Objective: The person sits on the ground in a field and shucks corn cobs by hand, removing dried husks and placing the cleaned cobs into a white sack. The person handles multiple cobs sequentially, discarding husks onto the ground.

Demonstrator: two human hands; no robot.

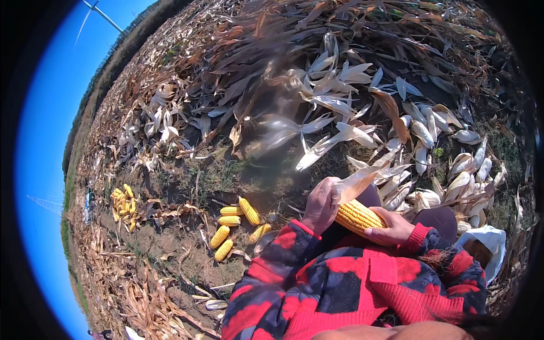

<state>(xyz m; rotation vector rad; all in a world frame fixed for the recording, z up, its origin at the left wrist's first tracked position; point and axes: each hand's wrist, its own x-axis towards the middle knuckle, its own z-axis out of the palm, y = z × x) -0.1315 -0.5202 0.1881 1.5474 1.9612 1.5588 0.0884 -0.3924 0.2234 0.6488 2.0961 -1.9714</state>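
Note:
A yellow ear of corn (359,219) lies across my lap, its kernels bared along most of the visible length. Around its lower right end curls my right hand (393,227), thumb laid over the kernels. My left hand (321,205) is closed on the pale dry husk (359,180) at the upper left end, where leaves stick out up and to the right. The fingers of that hand partly hide the end of the ear. Left of my left arm, several husked ears (229,221) rest on bare soil.
Unhusked ears (461,182) are heaped to the right, near a white sack (495,246). Empty husks (327,102) litter the ground ahead, before piled dry cornstalks (255,55). A farther heap of yellow ears (124,206) lies left. A wind turbine (104,15) stands beyond the field.

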